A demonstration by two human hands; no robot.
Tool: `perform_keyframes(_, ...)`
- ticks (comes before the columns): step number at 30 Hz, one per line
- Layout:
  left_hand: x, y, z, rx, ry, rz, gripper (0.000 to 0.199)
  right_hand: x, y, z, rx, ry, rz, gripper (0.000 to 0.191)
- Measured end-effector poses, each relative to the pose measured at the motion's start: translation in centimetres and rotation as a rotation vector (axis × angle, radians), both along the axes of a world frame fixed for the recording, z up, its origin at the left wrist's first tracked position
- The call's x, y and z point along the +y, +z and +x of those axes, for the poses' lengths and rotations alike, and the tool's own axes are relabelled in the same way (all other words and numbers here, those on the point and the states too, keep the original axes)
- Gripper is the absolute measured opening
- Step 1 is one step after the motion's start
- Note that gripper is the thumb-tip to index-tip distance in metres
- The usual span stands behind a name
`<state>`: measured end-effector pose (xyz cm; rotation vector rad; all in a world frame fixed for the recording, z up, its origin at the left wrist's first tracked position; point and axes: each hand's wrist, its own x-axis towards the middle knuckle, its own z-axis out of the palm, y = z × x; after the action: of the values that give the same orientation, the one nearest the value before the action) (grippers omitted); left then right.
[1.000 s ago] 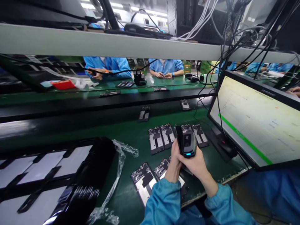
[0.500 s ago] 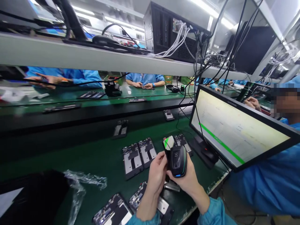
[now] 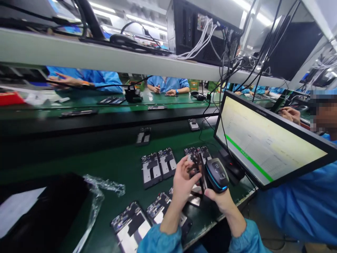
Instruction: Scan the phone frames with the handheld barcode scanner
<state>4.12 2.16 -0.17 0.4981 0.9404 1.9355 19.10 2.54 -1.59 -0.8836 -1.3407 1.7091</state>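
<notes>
My right hand [image 3: 223, 202] is wrapped round a black barcode scanner [image 3: 217, 175] with a blue-lit edge; its fingers are mostly hidden behind it. Just left of the scanner, a dark phone [image 3: 202, 174] is tilted nearly edge-on. My left hand [image 3: 183, 181] grips the phone between thumb and fingers, and my right thumb is close to its lower end. Beyond my hands lie opened phone bodies, one pair [image 3: 151, 170] to the left and another [image 3: 204, 153] by the monitor. Below my left wrist are more phone bodies [image 3: 134, 226], partly covered by my arm.
A monitor [image 3: 265, 147] showing a green PASS bar stands on the right. Clear plastic wrap [image 3: 96, 196] and a black bag [image 3: 52, 214] lie left. A shelf [image 3: 110, 63] carrying a computer case [image 3: 195, 31] crosses above. Co-workers sit opposite and at right.
The phone has turned from showing its face to nearly edge-on. The scanner has moved right and tilted, and its side light has gone from green to blue. My left fingers have spread more.
</notes>
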Motion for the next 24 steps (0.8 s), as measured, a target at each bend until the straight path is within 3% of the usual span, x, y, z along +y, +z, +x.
perform_keyframes(1,0.0,-0.1,0.5,0.037,0.013,-0.017,0.083,0.1,-0.1,0.1,0.021,0.026,-0.018,0.056)
perform_keyframes(3,-0.1,-0.4,1.3,-0.008,-0.114,-0.065,0.071,0.2,-0.2,0.5,0.016,0.075,-0.053,0.06)
perform_keyframes(5,-0.1,-0.8,1.3,-0.123,-0.259,-0.116,0.061,0.2,-0.2,1.6,-0.077,0.009,-0.038,0.058)
perform_keyframes(6,-0.1,-1.0,1.1,-0.16,-0.259,-0.135,0.057,0.2,-0.1,2.4,-0.159,-0.067,-0.002,0.055)
perform_keyframes(9,0.3,-2.3,0.1,-0.068,-0.078,-0.192,0.045,-0.8,1.3,4.8,-0.478,-0.142,0.085,0.039)
perform_keyframes(11,0.5,-3.3,-0.4,0.135,0.034,-0.278,0.039,-1.9,2.6,5.3,-0.622,-0.03,0.108,0.029)
perform_keyframes(13,0.6,-4.1,-0.8,0.333,0.114,-0.353,0.034,-2.8,3.7,4.7,-0.652,0.098,0.167,0.018)
perform_keyframes(16,0.6,-4.6,-0.9,0.492,0.173,-0.388,0.028,-3.1,4.2,2.4,-0.624,0.174,0.238,0.011)
perform_keyframes(20,0.7,-4.5,-0.9,0.521,0.187,-0.415,0.027,-2.5,3.6,0.8,-0.638,0.15,0.218,0.012)
perform_keyframes(24,1.1,-5.1,-1.0,0.511,0.244,-0.404,0.028,-2.6,3.5,1.3,-0.662,0.169,0.186,0.017)
